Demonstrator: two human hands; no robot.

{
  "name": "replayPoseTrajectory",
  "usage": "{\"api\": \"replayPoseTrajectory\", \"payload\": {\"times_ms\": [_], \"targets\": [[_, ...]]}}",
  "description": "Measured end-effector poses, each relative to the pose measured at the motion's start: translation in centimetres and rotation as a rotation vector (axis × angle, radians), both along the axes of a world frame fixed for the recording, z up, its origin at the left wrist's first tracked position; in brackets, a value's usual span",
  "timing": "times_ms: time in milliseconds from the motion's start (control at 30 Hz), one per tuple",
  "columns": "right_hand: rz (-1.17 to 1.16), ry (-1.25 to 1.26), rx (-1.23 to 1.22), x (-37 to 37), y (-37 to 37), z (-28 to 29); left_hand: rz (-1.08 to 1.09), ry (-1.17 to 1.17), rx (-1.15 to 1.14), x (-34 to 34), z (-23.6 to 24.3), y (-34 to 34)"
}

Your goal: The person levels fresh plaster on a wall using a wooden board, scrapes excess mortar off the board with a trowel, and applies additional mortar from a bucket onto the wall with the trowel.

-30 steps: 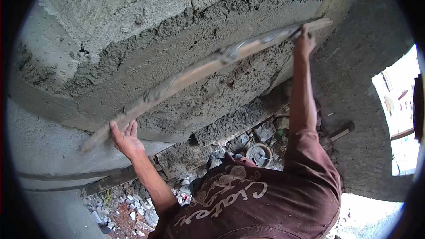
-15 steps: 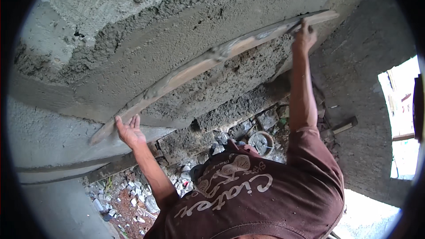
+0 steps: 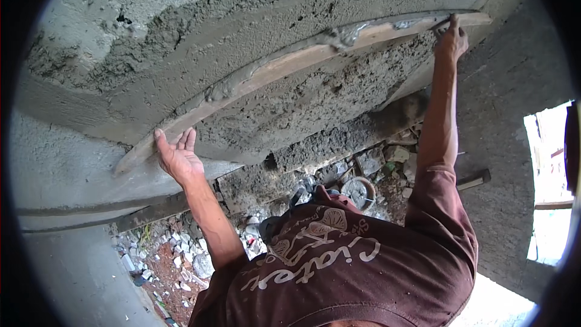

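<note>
A long wooden screed board (image 3: 272,71) lies slantwise against a wet grey mortar surface (image 3: 242,36), bowed by the lens. Lumps of mortar cling along its upper edge. My left hand (image 3: 181,160) holds the lower edge near the board's left end, palm showing, thumb against the wood and other fingers partly spread. Close to the far right end, my right hand (image 3: 452,42) is closed round the board, its fingers partly hidden. Rough mortar shows below the board, and a smoother band lies above it.
Below the mortared surface is a rubble-strewn floor (image 3: 181,260) with broken white pieces and reddish soil. A round bucket (image 3: 358,192) stands among the debris. A grey wall (image 3: 496,97) with a bright opening rises at the right; a short bar (image 3: 475,180) juts beside it.
Both hands and the board sit higher in the picture, with the right hand farther right. The mortared surface has also shifted up and right in view. Both hands keep hold of the board.
</note>
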State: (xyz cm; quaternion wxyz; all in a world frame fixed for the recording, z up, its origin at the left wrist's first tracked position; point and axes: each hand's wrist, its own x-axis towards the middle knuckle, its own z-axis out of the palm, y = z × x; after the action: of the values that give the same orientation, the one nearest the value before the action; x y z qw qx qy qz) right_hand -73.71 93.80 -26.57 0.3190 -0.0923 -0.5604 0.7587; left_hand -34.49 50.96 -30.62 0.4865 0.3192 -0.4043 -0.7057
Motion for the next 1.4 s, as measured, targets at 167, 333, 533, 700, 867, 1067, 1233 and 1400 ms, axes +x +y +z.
{"api": "replayPoseTrajectory", "payload": {"times_ms": [167, 333, 533, 700, 867, 1067, 1233, 1400], "targets": [[0.049, 0.002, 0.036, 2.2, -3.1, -9.0, 0.033, -0.069, 0.106, 2.7, -7.1, -2.5], [0.089, -0.123, 0.048, 1.9, -1.5, -14.8, -0.008, -0.084, 0.208, 3.4, -14.2, -3.0], [0.058, -0.057, -0.038, 1.8, 1.3, -9.3, 0.004, -0.104, 0.143, 2.5, -7.9, 1.3], [0.000, -0.046, -0.031, 0.0, -0.7, -9.5, 0.084, -0.021, 0.049, 0.8, -6.1, -0.6], [-0.027, 0.007, -0.018, -0.4, -2.1, -6.6, 0.088, -0.043, 0.034, 1.4, -3.6, -1.1], [0.005, -0.029, 0.010, -5.8, 5.4, -0.1, 0.120, 0.006, -0.042, -4.1, 4.1, 5.2], [-0.016, 0.008, -0.026, -0.6, -0.2, -1.8, 0.128, 0.026, -0.050, -0.5, 2.2, 0.2], [0.060, -0.027, -0.084, 3.9, -5.8, -3.9, 0.198, 0.053, -0.003, 4.1, 0.5, -6.1]]}}
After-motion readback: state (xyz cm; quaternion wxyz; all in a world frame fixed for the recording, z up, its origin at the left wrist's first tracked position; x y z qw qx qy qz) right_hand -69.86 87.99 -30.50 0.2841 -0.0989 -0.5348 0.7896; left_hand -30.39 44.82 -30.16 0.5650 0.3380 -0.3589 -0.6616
